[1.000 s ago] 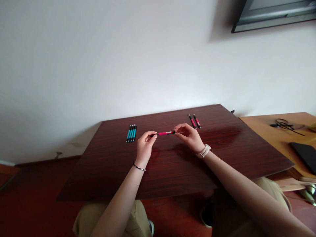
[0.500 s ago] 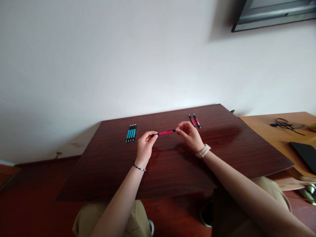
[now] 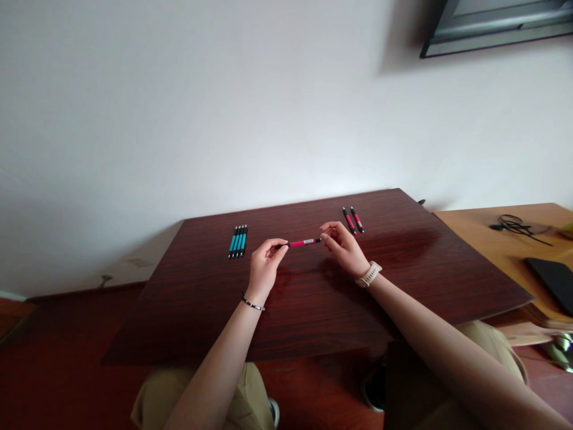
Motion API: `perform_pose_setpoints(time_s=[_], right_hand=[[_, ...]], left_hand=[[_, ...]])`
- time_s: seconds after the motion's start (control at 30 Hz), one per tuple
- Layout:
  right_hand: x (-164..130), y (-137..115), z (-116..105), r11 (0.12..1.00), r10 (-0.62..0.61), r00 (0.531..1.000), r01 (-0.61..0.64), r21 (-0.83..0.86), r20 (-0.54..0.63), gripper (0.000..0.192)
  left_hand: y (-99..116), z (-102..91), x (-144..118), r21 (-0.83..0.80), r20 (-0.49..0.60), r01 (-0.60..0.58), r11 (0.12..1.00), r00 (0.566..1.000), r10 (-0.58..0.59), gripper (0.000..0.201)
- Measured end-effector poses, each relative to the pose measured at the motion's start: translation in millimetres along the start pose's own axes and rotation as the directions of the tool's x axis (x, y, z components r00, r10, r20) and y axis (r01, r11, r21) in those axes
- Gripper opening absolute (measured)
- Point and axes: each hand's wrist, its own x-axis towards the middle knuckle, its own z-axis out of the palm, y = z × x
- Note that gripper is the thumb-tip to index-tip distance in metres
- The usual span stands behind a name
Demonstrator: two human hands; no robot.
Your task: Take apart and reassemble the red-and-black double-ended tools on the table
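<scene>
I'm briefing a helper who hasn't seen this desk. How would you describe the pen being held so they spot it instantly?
Start at the dark wooden table. Above its middle, the left hand and right hand pinch the two ends of one pink pen, held level. The blue pens at the far left and the two pink pens at the far right lie flat on the table; only this one is lifted.

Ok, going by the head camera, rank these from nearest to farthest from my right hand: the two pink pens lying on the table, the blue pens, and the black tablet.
1. The two pink pens, just beyond the right hand, slightly to its right.
2. The blue pens, across the table on the left, past the left hand.
3. The black tablet, far right on the lighter desk.
</scene>
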Motion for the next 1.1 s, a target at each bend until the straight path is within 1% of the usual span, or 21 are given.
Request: perform_pose_setpoints(time_s=[0.17, 0.33, 0.47, 0.67, 0.8, 0.9, 1.03, 1.1], right_hand=[[-0.7, -1.5, -1.3, 1.000, 0.017, 0.998, -0.017, 0.001, 0.054, 0.036], [1.2, 1.9, -2.2, 0.998, 0.034, 0.999, -0.036, 0.053, 0.024, 0.038], [2.0, 3.8, -2.1, 0.995, 0.070, 0.998, -0.070, 0.067, 0.000, 0.040], [0.5, 0.2, -1.5, 0.996, 0.087, 0.996, -0.087, 0.012, 0.002, 0.045], [-0.2, -3.4, -0.7, 0.995, 0.066, 0.998, -0.065, -0.080, 0.000, 0.050], [-0.5, -3.2, -0.6, 0.989, 0.069, 0.997, -0.066, -0.135, 0.024, 0.053], [-0.4, -1.6, -1.0, 0.985, 0.079, 0.995, -0.070, -0.159, 0.053, 0.056], [-0.6, -2.4, -1.0, 0.988, 0.082, 0.995, -0.073, -0.133, 0.062, 0.055]], left_hand=[[-1.9, -0.5, 1.2, -0.023, -0.012, 0.017, 1.000, 1.000, -0.017, 0.023], [-1.2, 1.4, 0.8, -0.118, -0.063, 0.062, 0.991, 0.996, -0.070, 0.029], [-0.6, 1.3, -0.1, -0.191, -0.067, 0.118, 0.974, 0.989, -0.133, 0.030], [-6.2, 0.2, 0.5, -0.242, -0.051, 0.155, 0.958, 0.984, -0.172, 0.032], [-5.4, 1.7, 0.7, -0.253, -0.029, 0.155, 0.955, 0.985, -0.168, 0.032], [-2.9, 2.6, 0.2, -0.247, -0.027, 0.150, 0.957, 0.987, -0.162, 0.031], [-2.5, 2.5, 0.1, -0.247, -0.028, 0.159, 0.956, 0.985, -0.171, 0.032], [-3.3, 2.3, 0.3, -0.250, -0.032, 0.164, 0.954, 0.984, -0.178, 0.032]])
